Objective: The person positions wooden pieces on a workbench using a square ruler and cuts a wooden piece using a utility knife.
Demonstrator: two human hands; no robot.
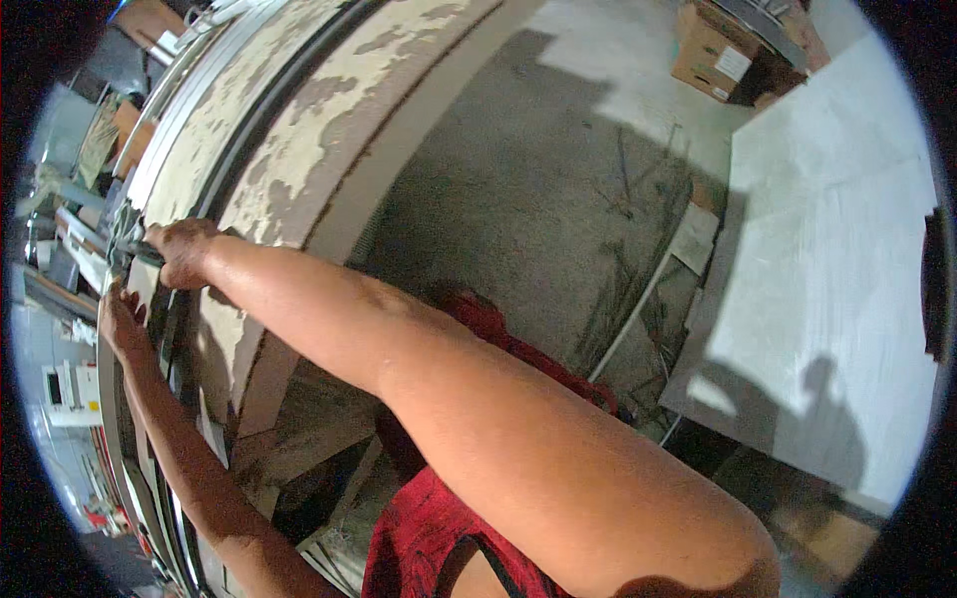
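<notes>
Both arms reach to the far left, across a worn workbench (344, 95) with peeling pale and brown patches. My right hand (186, 254) is closed around a dark, tool-like thing (148, 251) whose kind I cannot make out. Just below it, nearer the bench's outer side, my left hand (122, 321) has its fingers curled at the long strips; what they pinch is too small to name. A long black strip (264, 105) runs along the bench and passes beneath my right hand. Pale long profiles (184, 115) lie parallel to it on the outer side.
Tools and scraps crowd the left rim beyond the bench. A cardboard box (713, 55) stands on the floor at the back right. A large pale panel (827, 269) rests at the right. Thin rods and debris lie on the grey floor (498, 149) beside it.
</notes>
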